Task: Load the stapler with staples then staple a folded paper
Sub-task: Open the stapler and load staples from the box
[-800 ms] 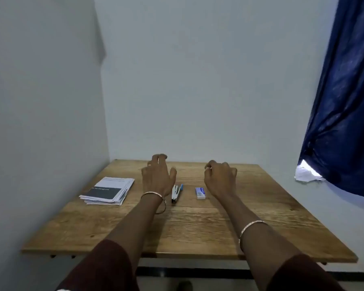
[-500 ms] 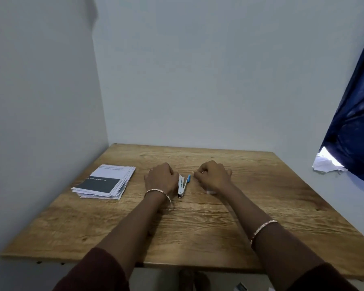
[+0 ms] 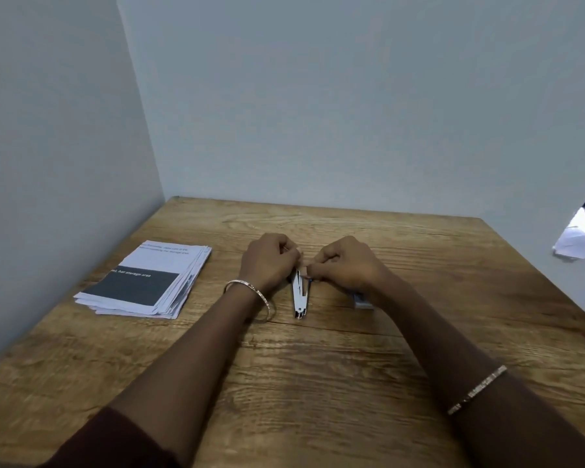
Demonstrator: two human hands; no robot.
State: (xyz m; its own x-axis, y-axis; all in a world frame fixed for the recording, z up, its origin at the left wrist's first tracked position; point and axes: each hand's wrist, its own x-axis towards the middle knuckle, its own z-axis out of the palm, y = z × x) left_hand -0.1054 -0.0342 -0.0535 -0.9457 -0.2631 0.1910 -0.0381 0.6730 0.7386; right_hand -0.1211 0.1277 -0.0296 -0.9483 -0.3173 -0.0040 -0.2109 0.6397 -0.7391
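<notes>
Plain grey walls meet in a corner behind a wooden table (image 3: 318,383), so nothing back there gets in the way. Far left on the table sits a stack of papers (image 3: 146,285), well apart from the hands and not being touched. Moving right, the left hand (image 3: 267,261) is curled narrow, its fingertips pinching at the far end of the stapler (image 3: 299,293). That stapler lies flat on the wood between the two hands, long axis running near to far, with its near tip pointing back toward the person. The right hand (image 3: 347,266) is curled too, thumb and fingers closing in on the same far end from the other side, so both hands are equally close. Can't tell if either one really has a firm grip yet or is just touching. Tucked just under the right wrist is a small staple box (image 3: 363,303), mostly hidden. My guess: the far end is where the stapler gets opened up, and the staples are right there for the right hand.
</notes>
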